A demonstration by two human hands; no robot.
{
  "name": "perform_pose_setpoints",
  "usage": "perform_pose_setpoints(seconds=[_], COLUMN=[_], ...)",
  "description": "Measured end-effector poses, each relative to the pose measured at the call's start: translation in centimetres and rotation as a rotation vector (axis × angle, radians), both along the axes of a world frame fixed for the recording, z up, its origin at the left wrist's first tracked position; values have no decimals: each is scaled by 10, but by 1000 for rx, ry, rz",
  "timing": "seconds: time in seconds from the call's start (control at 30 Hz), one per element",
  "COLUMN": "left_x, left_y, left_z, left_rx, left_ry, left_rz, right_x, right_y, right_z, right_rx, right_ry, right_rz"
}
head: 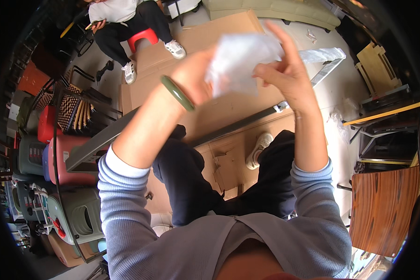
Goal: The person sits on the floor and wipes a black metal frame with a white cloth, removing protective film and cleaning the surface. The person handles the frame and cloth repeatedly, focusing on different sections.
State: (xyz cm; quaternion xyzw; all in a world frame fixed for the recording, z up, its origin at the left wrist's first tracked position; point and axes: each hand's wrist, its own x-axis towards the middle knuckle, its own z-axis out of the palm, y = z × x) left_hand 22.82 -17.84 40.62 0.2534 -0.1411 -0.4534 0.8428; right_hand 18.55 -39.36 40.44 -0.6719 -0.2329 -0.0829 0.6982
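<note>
A translucent plastic bag [239, 59], blurred by motion, is spread between my two hands above the cardboard. Its left edge is gripped by my left hand [194, 75], whose wrist carries a green bangle [177, 92]. At the bag's right side is my right hand [287, 70]; the thumb touches or nearly touches the bag and one finger points up, so its hold is unclear. Below the hands a dark metal bar [238, 126] lies across in front of my knees. A frame leg in plastic wrap [322, 55] extends to the right behind my right hand.
Flattened cardboard [227, 168] covers the floor under my feet. A person with a phone [126, 14] sits at the upper left on a red stool [143, 36]. Plastic stools [84, 213] are stacked at the left. A wood-grain board [383, 210] stands at the right, with folded tables above it.
</note>
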Motion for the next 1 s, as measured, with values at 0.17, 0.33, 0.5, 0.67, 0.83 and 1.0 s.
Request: perform_pose_setpoints(seconds=[0.17,0.33,0.5,0.67,0.83,1.0], left_x=[-43,-55,-37,25,76,110], left_y=[-20,7,8,-25,-78,-91], left_z=[-18,-46,-55,-45,-56,-66], left_rx=[849,1674,1670,1452,1340,1205], left_ry=[-477,-1992,-1533,-1126,-528,-257], left_rz=[661,786,568,408,297,435], right_x=[6,-14,20,76,86,78], right_y=[8,-2,-15,-26,-22,-23], right_z=[-34,-104,-140,-149,-145,-142], right_rx=[89,75,-424,152,296,89], right_ry=[169,564,568,713,537,466], right_rz=[32,252,150,-255,-126,1])
